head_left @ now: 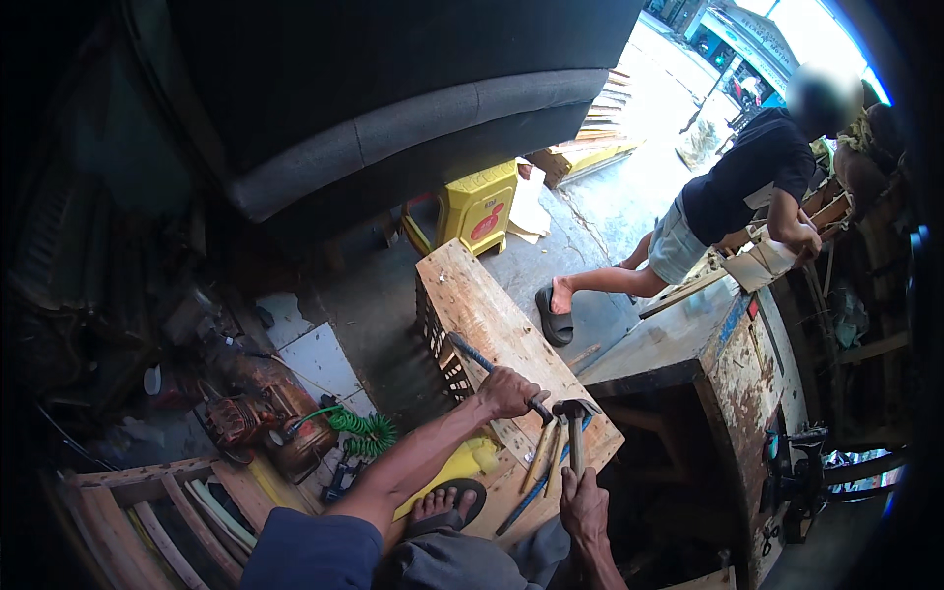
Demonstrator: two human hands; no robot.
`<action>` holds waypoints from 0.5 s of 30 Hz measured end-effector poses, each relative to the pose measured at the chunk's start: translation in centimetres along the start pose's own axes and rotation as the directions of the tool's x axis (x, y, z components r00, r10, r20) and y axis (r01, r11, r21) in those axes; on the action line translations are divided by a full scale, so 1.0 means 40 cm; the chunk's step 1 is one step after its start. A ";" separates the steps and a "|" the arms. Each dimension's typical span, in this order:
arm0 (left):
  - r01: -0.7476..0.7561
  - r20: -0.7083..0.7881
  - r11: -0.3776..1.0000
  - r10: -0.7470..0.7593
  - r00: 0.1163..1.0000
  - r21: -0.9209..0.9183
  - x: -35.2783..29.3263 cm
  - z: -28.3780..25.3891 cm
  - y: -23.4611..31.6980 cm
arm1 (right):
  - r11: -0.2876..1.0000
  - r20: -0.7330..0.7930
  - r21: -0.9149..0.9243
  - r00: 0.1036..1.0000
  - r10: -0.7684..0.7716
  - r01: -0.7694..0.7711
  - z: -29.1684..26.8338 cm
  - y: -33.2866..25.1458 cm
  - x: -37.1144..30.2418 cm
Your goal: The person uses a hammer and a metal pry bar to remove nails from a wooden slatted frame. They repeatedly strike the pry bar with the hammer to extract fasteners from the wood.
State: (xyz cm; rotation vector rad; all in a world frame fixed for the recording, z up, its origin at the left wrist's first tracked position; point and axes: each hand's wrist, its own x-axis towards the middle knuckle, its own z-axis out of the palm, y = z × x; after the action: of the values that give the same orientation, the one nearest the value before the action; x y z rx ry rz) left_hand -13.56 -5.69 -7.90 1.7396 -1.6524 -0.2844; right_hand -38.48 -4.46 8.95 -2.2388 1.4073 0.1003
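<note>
My left hand (509,392) is closed around a dark rod (466,348), which slants across the wooden board (492,305). I cannot make out the exact kind of tool it is. My right hand (585,503) grips the wooden handle of a hammer (577,447). The hammer's dark head is close beside the rod's near end; whether they touch is unclear. Several thin wooden sticks (537,457) lie on the board between my hands, next to a dark bluish rod (521,510). My sandalled foot (444,504) is beside the board.
A black crate (433,329) is under the board, with a yellow stool (477,208) beyond it. A rusty compressor (285,413) with a green coiled hose (366,433) stands left. Grey upholstered furniture (413,123) looms above. At right, another person (733,187) works behind a worn table (659,344).
</note>
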 end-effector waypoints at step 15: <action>0.020 0.147 0.998 -0.030 0.989 0.067 0.006 0.016 -0.025 | 0.996 0.003 -0.092 1.000 -0.016 0.016 0.076 0.008 -0.008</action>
State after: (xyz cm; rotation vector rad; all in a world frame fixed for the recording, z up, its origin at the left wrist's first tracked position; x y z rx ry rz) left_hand -13.12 -6.20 -8.90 1.8265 -1.7634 -0.3833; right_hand -38.31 -2.98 6.28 -2.3232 1.4099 0.1652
